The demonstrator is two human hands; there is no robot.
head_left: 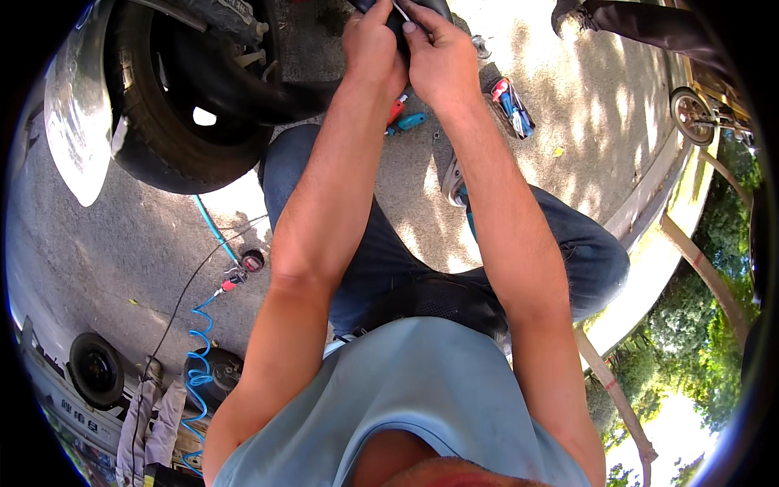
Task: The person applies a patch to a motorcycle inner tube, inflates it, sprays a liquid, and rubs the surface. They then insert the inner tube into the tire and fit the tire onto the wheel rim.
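Showing smooth, faintly shining rubber in the fat, rounded black inner tube (296, 101), curving out of a thick tyre (166, 162) with coarse, blocky tread, well apart from the paving's kerbed right edge. Next to that tyre, gleaming in a long, curved sweep as a silver mudguard (81, 122). Lying rough and grey beneath, dappled with sun, as paving (584, 154), bordered on the right by a pale kerb (682, 227). Between the hands and that right edge, resting on the paving as a small tool pouch (511, 112) with red and blue handles inside. Between the forearms, lying there too as a chunky teal-handled tool (407, 123). Winding in springy loops, far from the kerb, as a blue coiled hose (200, 373). Clenched round black rubber (399, 34), fingers folded in, with the left hand (373, 32); grasping the same rubber close beside it, fingers curled and thumb bent, with the right hand (445, 53). Passing behind the left forearm with the tube, so hidden where joined to the held rubber, if joined at all. Also visible between the 2 hands as a thin pale strip (400, 10), too small to identify.
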